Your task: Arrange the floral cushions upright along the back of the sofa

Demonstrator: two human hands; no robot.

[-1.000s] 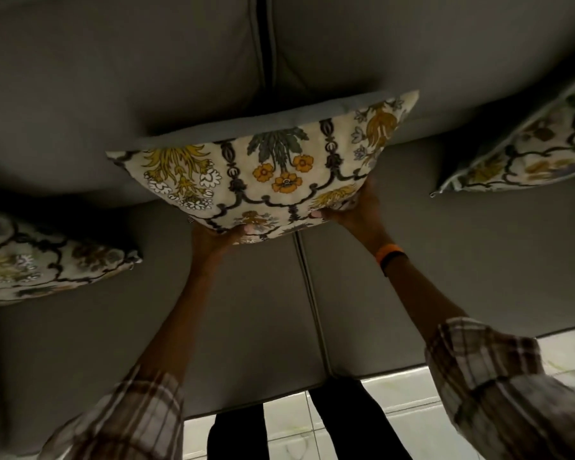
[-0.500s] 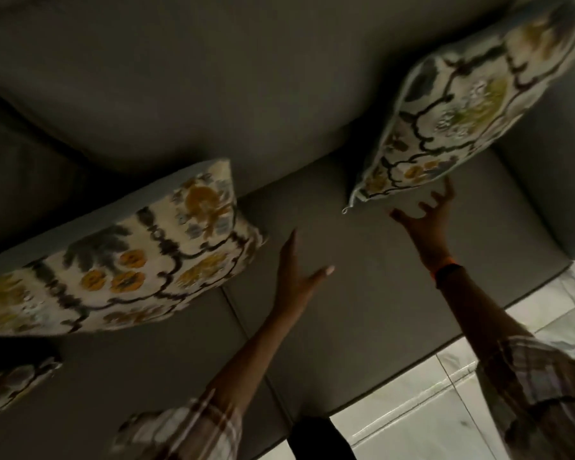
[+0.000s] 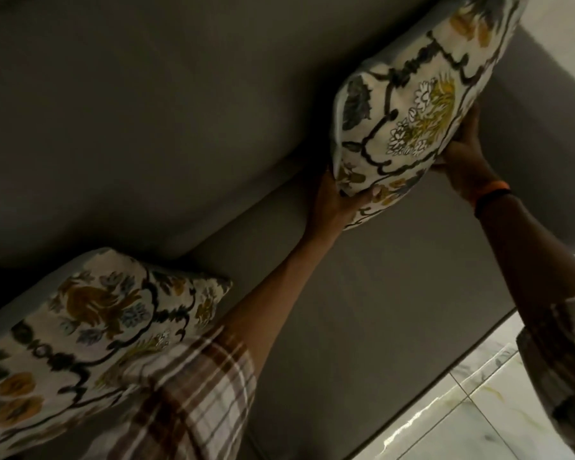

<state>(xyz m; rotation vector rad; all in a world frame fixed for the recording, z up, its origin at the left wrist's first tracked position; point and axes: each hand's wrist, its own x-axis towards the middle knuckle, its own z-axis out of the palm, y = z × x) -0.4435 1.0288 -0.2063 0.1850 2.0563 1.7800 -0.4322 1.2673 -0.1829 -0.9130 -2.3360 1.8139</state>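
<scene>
A cream floral cushion (image 3: 415, 107) with dark vines and yellow flowers leans against the grey sofa back (image 3: 146, 111) near the sofa's right end. My left hand (image 3: 337, 200) grips its lower left corner. My right hand (image 3: 463, 151) holds its right edge; an orange band sits on that wrist. A second floral cushion (image 3: 80, 330) rests against the sofa back at the lower left, partly hidden by my plaid sleeve.
The grey seat cushion (image 3: 362, 310) stretches between the two cushions. The sofa's right armrest (image 3: 545, 127) rises just behind the held cushion. White marble floor tiles (image 3: 478, 419) show at the lower right, past the seat's front edge.
Both hands left the middle cushion, reached right with fingers spread, and now grip the right-hand cushion. The view swung right; the middle cushion now sits at the lower left.
</scene>
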